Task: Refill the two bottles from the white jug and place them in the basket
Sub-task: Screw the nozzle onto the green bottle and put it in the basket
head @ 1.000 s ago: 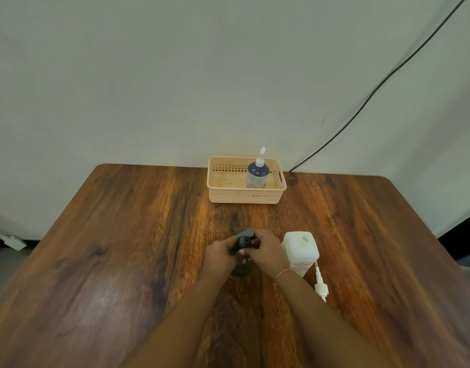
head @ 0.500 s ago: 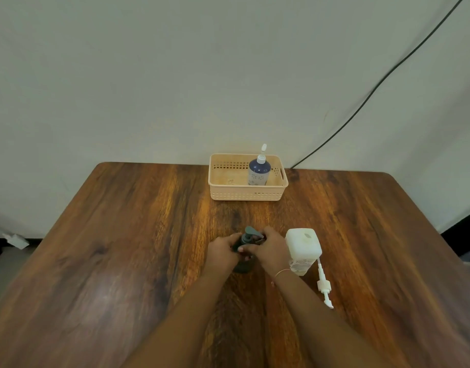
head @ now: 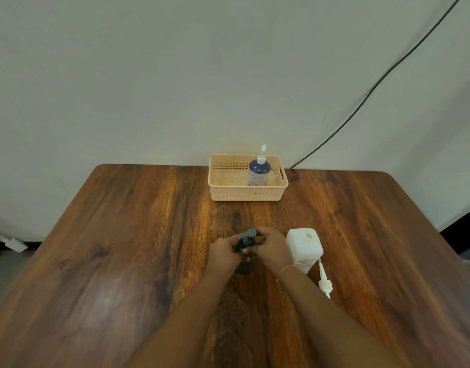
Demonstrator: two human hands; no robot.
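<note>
Dark bottle [head: 243,268] with a grey-green pump top stands mid-table near me, just left of the white jug [head: 304,247]. My left hand [head: 223,252] curls round its neck; my right hand [head: 272,247] pinches the pump. The blue bottle [head: 258,173], white pump, stands upright in the beige basket [head: 246,193] at the far edge.

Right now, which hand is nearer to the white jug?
Right. The right hand grips the dark bottle just beside the jug; the left hand holds the bottle's far side, farther away.
</note>
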